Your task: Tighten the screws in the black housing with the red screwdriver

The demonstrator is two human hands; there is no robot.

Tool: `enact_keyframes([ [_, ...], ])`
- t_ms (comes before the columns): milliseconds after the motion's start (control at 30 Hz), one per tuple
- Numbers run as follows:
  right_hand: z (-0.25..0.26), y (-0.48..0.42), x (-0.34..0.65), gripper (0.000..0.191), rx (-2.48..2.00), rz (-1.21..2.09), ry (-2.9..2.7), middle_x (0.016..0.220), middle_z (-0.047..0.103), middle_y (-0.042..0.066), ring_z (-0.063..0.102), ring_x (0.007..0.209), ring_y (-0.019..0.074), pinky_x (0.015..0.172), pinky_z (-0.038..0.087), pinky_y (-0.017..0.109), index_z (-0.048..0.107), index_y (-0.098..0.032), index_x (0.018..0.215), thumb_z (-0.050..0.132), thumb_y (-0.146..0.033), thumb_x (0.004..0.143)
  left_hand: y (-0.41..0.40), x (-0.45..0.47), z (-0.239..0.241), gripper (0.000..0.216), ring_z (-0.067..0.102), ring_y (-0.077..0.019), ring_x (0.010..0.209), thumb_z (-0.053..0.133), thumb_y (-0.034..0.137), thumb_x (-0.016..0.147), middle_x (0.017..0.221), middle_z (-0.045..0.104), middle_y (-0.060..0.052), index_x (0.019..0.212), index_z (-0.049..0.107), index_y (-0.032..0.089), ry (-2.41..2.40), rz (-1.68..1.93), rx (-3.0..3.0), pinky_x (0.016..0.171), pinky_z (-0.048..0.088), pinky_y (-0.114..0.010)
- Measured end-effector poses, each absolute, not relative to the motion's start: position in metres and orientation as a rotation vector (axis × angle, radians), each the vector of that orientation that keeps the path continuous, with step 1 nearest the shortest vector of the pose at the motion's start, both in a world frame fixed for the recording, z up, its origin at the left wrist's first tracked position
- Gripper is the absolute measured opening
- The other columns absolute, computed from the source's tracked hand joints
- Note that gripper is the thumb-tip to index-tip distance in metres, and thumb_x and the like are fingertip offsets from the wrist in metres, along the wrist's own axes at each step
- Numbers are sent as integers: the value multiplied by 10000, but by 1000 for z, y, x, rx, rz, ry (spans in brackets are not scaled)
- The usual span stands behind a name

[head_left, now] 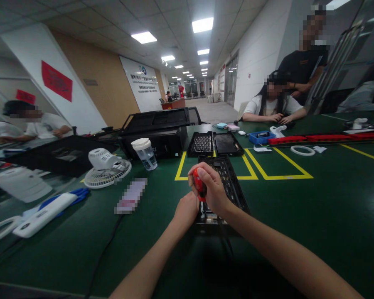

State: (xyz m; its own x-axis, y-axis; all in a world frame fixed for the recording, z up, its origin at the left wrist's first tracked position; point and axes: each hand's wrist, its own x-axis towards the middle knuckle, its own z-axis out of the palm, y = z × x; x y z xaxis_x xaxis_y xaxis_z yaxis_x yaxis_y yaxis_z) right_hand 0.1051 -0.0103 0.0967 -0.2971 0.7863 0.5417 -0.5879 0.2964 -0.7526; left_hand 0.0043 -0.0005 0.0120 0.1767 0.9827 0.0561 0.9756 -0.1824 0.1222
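Note:
My right hand is closed around the red handle of a screwdriver, held upright over the near end of a long black device that lies on the green table. Just left of the tool, my left hand is curled at the device's near edge; its fingers are hidden behind the hand. The screwdriver's tip is hidden by my hands.
Behind the device are an open black parts case, a black printer-like box, a lidded plastic cup, a small white fan and white items at left. Yellow tape lines mark the table. Several people sit or stand around it.

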Motion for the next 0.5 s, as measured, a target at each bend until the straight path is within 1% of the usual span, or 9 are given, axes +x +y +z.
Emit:
enact_keyframes([
  [100, 97, -7, 108, 191, -181, 1397, -1283, 569, 472, -34, 366, 382, 35, 359, 246, 153, 520, -143, 798, 402, -282, 854, -1, 4, 12, 285, 590, -167, 772, 242, 173, 864, 883, 597, -79, 899, 524, 154, 1969, 226, 2355, 663, 429, -258],
  [200, 98, -4, 111, 193, -156, 1451, -1283, 568, 476, -32, 394, 390, 44, 376, 270, 161, 514, -143, 792, 393, -284, 845, -2, 5, 13, 273, 589, -164, 771, 242, 187, 870, 854, 600, -71, 913, 510, 154, 1965, 277, 2328, 668, 424, -256],
  [333, 101, 1, 117, 206, -127, 1570, -1300, 596, 495, -24, 408, 395, 51, 375, 275, 165, 510, -147, 792, 383, -305, 828, -3, 5, 14, 268, 585, -162, 793, 244, 197, 876, 876, 601, -68, 953, 497, 155, 1963, 301, 2314, 677, 419, -255],
  [500, 103, 12, 126, 217, -58, 1741, -1364, 613, 508, -8, 433, 425, 70, 428, 335, 198, 510, -141, 801, 364, -302, 804, -2, 4, 12, 269, 582, -158, 802, 238, 193, 880, 892, 601, -68, 976, 487, 159, 1933, 336, 2334, 688, 413, -252],
])
